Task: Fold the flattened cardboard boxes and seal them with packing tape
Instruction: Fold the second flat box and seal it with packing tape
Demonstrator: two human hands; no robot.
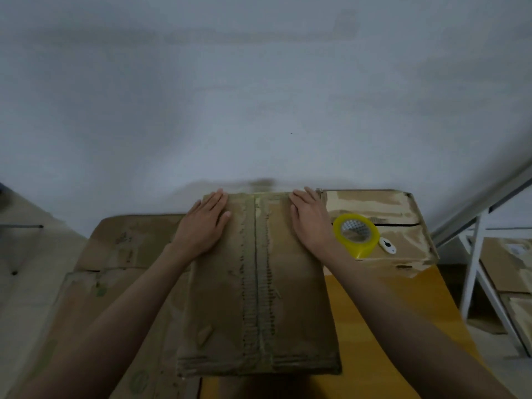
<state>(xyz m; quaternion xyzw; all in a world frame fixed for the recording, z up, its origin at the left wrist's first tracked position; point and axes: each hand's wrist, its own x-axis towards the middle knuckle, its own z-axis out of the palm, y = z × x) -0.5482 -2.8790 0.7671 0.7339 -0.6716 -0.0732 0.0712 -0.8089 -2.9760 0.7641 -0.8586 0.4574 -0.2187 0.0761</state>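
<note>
While the cardboard box sits closed on the yellow table before me, I press my left hand and right hand flat on its top flaps, fingers spread either side of the seam; the packing tape roll and small white cutter rest on a neighbouring box

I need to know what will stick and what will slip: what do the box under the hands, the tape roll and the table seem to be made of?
Box: brown corrugated cardboard, matte and worn; fluting shows where old tape tore the surface along the seam.
Tape roll: glossy yellowish clear plastic film, probably on a card core.
Table: smooth orange-brown top, likely wood or laminate; can't tell which.
</note>
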